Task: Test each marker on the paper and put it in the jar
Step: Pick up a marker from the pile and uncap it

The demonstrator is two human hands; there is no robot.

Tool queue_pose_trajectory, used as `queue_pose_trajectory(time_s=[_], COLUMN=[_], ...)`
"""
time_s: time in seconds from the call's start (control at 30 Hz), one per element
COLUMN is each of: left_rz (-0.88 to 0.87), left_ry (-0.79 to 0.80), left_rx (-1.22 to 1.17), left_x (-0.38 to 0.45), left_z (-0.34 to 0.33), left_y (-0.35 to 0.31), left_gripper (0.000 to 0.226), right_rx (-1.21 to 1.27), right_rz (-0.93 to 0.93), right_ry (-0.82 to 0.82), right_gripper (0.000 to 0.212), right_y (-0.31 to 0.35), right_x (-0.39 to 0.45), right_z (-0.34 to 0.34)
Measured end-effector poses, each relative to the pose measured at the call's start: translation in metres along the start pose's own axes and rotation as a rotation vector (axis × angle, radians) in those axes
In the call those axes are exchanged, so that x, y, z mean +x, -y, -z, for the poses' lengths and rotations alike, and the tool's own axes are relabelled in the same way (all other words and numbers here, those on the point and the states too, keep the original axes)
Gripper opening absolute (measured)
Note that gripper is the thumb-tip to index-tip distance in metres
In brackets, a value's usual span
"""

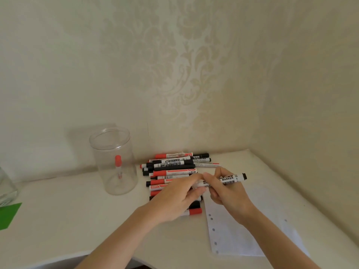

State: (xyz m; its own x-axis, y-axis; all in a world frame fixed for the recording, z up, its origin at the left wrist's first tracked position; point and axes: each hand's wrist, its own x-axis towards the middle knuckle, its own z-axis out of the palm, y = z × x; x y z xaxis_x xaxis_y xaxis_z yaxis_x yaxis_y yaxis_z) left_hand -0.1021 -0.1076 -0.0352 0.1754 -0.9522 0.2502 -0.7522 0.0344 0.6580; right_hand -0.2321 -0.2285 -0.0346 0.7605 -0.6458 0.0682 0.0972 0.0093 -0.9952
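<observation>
Held marker (pixel 227 179): white barrel, black print, black end at 3 o'clock.
Right hand (pixel 228 193): grasping its middle.
Left hand (pixel 178 197): pinching its 9 o'clock end.
Jar (pixel 114 162): clear, 1 red-capped marker (pixel 118 167) inside.

A green sheet (pixel 8 215) and a glass container (pixel 6 188) sit at the table's (pixel 77 220) left edge.

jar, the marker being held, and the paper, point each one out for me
jar (pixel 108 152), head view, on its clear wall below the rim
held marker (pixel 227 179), head view, on the white printed barrel between the fingers
paper (pixel 239 235), head view, on a bare part of the sheet
</observation>
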Motion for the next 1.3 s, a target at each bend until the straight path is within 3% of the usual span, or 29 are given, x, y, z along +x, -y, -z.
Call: queue_pose_trajectory(time_s=[0.07,0.23,0.4,0.53,0.7,0.87,1.3], left_rz=[0.058,0.014,-0.219,-0.248,-0.262,-0.254,-0.166], left_ry=[-0.036,-0.169,-0.082,-0.073,-0.081,-0.126,-0.111], left_rx=[-0.018,0.212,0.436,0.466,0.453,0.453,0.404], left_x=[0.001,0.009,0.024,0.033,0.036,0.035,0.035], left_z=[-0.006,-0.033,-0.072,-0.082,-0.085,-0.090,-0.088], left_y=[0.006,0.022,0.025,0.031,0.036,0.040,0.039], left_gripper=[0.037,0.017,0.024,0.030,0.029,0.032,0.033], right_rx=[0.053,0.059,-0.157,-0.261,-0.432,-0.426,-0.504], right_rz=[-0.029,-0.113,-0.188,-0.196,-0.116,-0.049,-0.042], right_ry=[-0.118,-0.346,-0.312,-0.290,-0.283,-0.367,-0.375], right_gripper=[0.042,0.027,0.022,0.022,0.044,0.028,0.035], right_y=[0.001,-0.002,-0.021,-0.035,-0.044,-0.059,-0.057], right_x=[0.004,0.015,0.034,0.041,0.049,0.053,0.051], right_z=[0.019,0.065,0.066,0.065,0.065,0.065,0.064])
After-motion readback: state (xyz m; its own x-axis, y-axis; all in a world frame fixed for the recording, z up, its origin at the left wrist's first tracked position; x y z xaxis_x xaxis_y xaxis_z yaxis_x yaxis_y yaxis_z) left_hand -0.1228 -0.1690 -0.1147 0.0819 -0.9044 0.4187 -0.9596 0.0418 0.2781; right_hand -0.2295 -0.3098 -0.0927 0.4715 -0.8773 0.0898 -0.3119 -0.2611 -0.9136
